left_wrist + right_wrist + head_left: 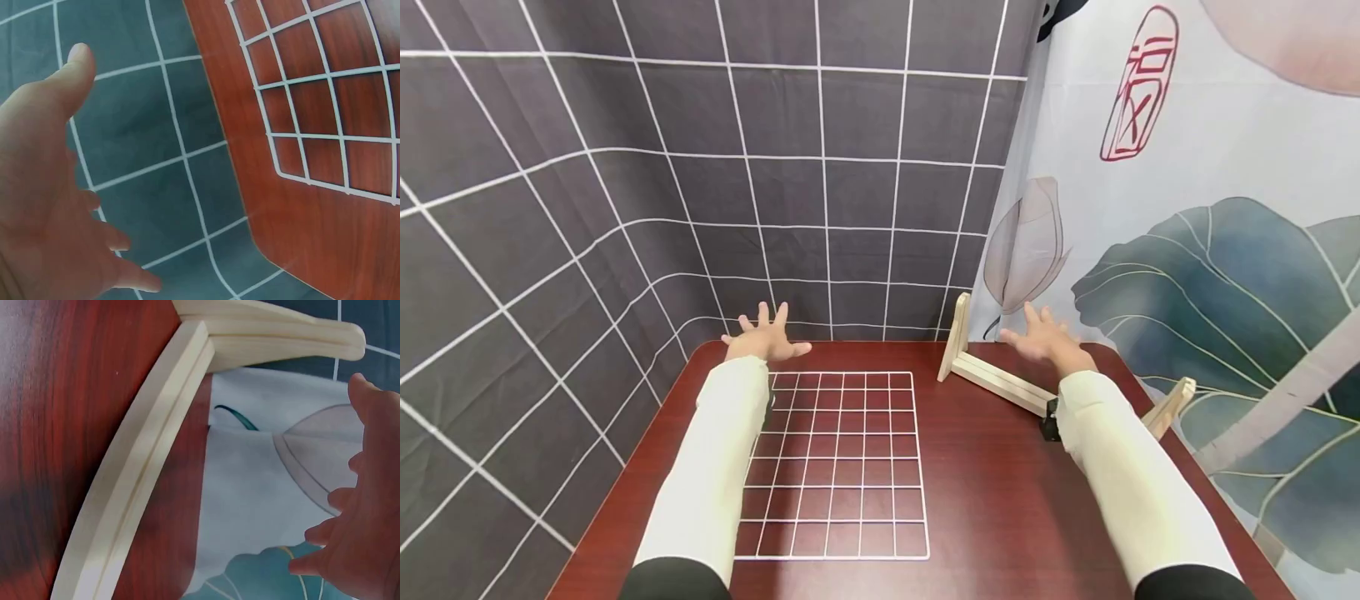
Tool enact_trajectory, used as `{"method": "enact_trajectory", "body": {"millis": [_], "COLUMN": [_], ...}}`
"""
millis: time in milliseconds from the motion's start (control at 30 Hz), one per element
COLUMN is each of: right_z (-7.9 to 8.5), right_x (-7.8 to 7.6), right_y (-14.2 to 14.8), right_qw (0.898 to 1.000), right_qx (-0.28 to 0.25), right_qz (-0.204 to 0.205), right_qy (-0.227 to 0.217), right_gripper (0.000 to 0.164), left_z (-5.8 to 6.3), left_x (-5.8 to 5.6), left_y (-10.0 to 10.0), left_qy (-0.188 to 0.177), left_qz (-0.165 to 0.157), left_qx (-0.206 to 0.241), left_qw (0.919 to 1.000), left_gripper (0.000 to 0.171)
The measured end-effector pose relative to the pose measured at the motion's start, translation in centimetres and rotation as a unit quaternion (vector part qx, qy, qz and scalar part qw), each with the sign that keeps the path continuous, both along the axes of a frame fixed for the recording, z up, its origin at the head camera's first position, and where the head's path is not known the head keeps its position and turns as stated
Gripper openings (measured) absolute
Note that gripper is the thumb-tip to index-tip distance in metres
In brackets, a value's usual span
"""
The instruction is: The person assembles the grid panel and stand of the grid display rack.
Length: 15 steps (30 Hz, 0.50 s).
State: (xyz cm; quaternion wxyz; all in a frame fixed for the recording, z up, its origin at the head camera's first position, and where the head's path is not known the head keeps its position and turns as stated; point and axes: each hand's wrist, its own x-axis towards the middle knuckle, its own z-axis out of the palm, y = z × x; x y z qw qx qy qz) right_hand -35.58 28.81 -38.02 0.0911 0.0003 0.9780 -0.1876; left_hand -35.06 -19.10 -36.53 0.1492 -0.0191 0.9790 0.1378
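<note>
A white wire grid panel (pixel 838 457) lies flat on the dark red table (pixel 985 500), partly covered by the left forearm in the head view. My left hand (pixel 765 337) hovers with spread fingers over the panel's far left corner, holding nothing. On the right, a pale wooden stand (pixel 1000 379) with a grooved crossbar and an upright at each end rests on the table. Above and beyond that crossbar my right hand (pixel 1047 340) is held out, fingers spread and bare. The right forearm hides part of the stand. Both wrist views show the hands apart from these things.
A dark grey curtain with white grid lines (pixel 865 200) hangs behind and to the left of the table. On the right hangs a white curtain printed with large leaves (pixel 1210 283). The table's rounded far corners show near both hands.
</note>
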Motion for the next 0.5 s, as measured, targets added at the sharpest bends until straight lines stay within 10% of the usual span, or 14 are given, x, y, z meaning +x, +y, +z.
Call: {"method": "enact_trajectory", "body": {"millis": [500], "right_z": [-3.3], "right_x": [-0.3], "right_y": [-3.9], "right_qw": [0.999], "right_qx": [-0.017], "right_qz": [0.031], "right_qy": [0.025], "right_gripper": [0.084], "left_z": [-3.8], "left_x": [3.4], "left_y": [-3.3], "left_qy": [-0.068], "left_qz": [0.022], "left_qx": [0.016], "left_qw": [0.9973], "left_gripper": [0.099]}}
